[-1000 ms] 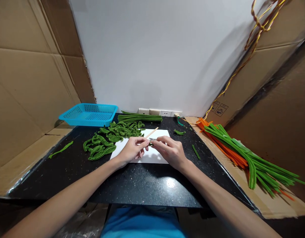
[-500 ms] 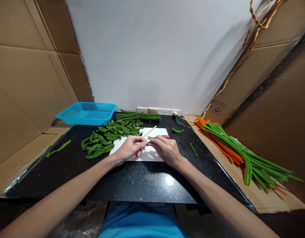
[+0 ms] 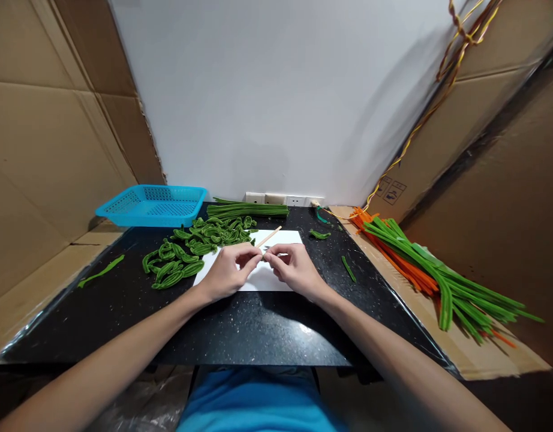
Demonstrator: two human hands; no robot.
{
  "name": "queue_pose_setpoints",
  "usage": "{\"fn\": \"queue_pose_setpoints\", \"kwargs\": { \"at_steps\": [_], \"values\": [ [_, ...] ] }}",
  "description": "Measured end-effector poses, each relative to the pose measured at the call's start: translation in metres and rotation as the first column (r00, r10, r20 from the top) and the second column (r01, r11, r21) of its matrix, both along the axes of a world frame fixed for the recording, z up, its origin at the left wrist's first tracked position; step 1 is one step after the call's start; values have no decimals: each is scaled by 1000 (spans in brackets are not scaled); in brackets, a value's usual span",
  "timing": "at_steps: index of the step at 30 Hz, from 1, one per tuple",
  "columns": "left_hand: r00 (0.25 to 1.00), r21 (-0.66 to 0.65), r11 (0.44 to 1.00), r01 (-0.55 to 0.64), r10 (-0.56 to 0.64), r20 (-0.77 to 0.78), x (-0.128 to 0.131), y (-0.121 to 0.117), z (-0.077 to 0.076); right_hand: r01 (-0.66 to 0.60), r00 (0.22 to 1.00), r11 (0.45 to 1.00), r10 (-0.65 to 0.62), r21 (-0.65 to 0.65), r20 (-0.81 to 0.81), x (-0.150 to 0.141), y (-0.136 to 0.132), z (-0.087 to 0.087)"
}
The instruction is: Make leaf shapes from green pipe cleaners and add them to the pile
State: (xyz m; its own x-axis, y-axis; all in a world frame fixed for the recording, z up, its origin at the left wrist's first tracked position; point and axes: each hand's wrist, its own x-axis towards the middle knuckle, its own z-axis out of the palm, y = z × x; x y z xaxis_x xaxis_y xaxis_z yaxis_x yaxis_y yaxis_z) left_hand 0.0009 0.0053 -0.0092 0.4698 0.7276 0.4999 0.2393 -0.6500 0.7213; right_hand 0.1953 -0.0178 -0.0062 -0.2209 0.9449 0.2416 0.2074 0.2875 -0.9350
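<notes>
Over a white sheet of paper (image 3: 267,283), my left hand (image 3: 229,271) and my right hand (image 3: 298,271) meet with their fingertips pinched together. Between them shows a tiny bit of a green pipe cleaner (image 3: 263,257), mostly covered by the fingers. A thin wooden stick (image 3: 270,234) lies slanted on the paper just beyond the hands. Grey metal tips of a tool (image 3: 266,247) peek out behind my right fingers; its handles are hidden. Left of the paper spreads a heap of looped, leaf-like green pipe cleaner pieces (image 3: 180,264).
A blue basket (image 3: 151,220) stands at the back left, beside a bundle of straight green pipe cleaners (image 3: 247,210) near wall sockets (image 3: 276,198). Bright green stems (image 3: 438,273) and orange ones (image 3: 405,269) lie on cardboard at right. Loose green pieces (image 3: 348,269) dot the black tabletop (image 3: 240,336).
My right hand has turned, its fingers now pinching tip to tip with the left. The tool's red handle, visible before, is covered. The whole view has shifted slightly.
</notes>
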Motion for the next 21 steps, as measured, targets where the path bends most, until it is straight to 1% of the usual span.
{"fn": "queue_pose_setpoints", "kwargs": {
  "at_steps": [1,3,5,7,8,10,11,12,13,14,15,16,17,18,19,20,21],
  "values": [
    [999,87,996,-3,7,-45,-3,1,-1,-42,996,993,33,-109,-86,-1,0,1],
    [991,245,969,23,11,-136,-8,1,-4,-156,962,951,84,-268,-260,0,-1,2],
    [980,336,940,61,7,-198,-11,0,-6,-254,922,906,122,-337,-367,0,-3,5],
    [979,352,934,67,6,-204,-12,-2,-7,-294,905,892,144,-344,-400,1,-5,8],
    [983,343,938,51,14,-185,-11,-3,-6,-290,906,895,143,-339,-398,1,-6,10],
    [991,306,952,1,41,-131,-8,-6,-5,-239,928,919,121,-315,-354,2,-7,10],
    [993,275,961,-23,55,-108,-6,-7,-4,-201,947,936,110,-290,-303,2,-7,10],
    [994,225,973,-43,64,-89,-4,-8,-3,-157,968,958,101,-240,-230,4,-6,8],
    [996,153,987,-54,65,-69,-2,-8,-2,-111,987,982,91,-150,-134,6,-5,7],
    [998,53,997,-50,52,-44,0,-8,-2,-74,997,997,74,-13,-21,8,-4,5],
    [1000,-67,997,-28,28,-9,2,-8,-2,-60,993,986,44,155,106,11,-2,3],
    [999,-192,981,13,-6,34,4,-8,-3,-70,973,940,-9,333,229,15,-1,0],
    [996,-304,950,65,-41,85,5,-8,-4,-101,940,864,-80,493,332,19,1,-2],
    [988,-389,914,117,-67,139,7,-8,-6,-145,900,777,-154,613,408,22,2,-3],
    [978,-443,882,162,-85,188,8,-7,-7,-187,864,694,-222,696,453,26,3,-5],
    [969,-469,861,197,-98,227,9,-7,-8,-221,835,623,-276,751,476,29,3,-6],
    [961,-480,849,220,-106,254,10,-7,-9,-244,815,565,-322,788,483,31,3,-6]
  ]
}}
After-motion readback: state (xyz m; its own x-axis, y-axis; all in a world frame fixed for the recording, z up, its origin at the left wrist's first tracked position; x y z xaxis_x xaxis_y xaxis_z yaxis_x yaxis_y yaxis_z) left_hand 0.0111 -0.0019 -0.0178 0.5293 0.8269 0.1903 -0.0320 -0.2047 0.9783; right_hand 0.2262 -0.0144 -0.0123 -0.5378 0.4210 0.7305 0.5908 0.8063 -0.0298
